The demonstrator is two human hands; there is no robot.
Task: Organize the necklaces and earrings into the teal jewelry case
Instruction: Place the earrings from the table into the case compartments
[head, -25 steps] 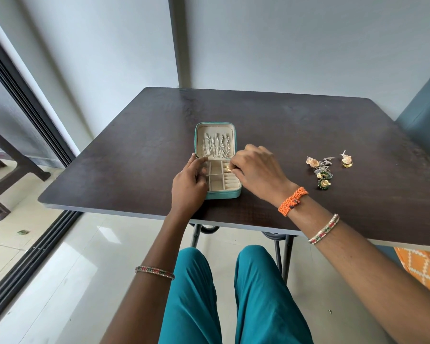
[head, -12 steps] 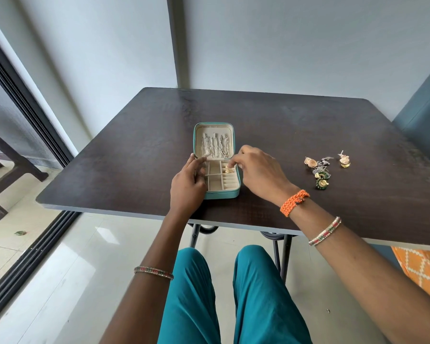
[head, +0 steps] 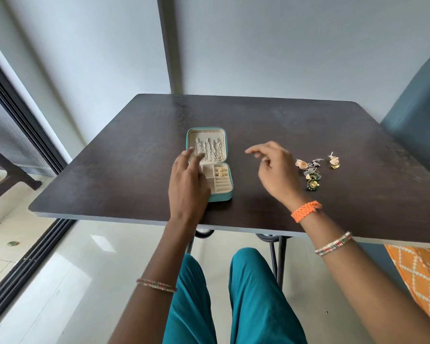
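Left hand (head: 188, 184) is seen over the left side of the open teal zip-around jewelry case (head: 209, 163), fingers relaxed and spread, nothing gripped; contact with the case cannot be told because of blur. Right hand (head: 274, 170) is raised above the tabletop to the right of the case, fingers loosely curled, thumb and forefinger apart, nothing held. The case is laid flat near the front edge of the dark brown wood-grain rectangular table (head: 258, 125), lid folded back away from the person. Thin silver chain necklaces (head: 208, 150) are lined up in the cream lid; small gold earrings (head: 220, 171) are seen in a right-hand compartment of the divided cream base. A loose cluster of gold, silver and green earrings (head: 310, 172) is lying on the table just right of the right hand, one gold earring (head: 334, 162) apart from it. Bare tabletop is left behind and beside the case.
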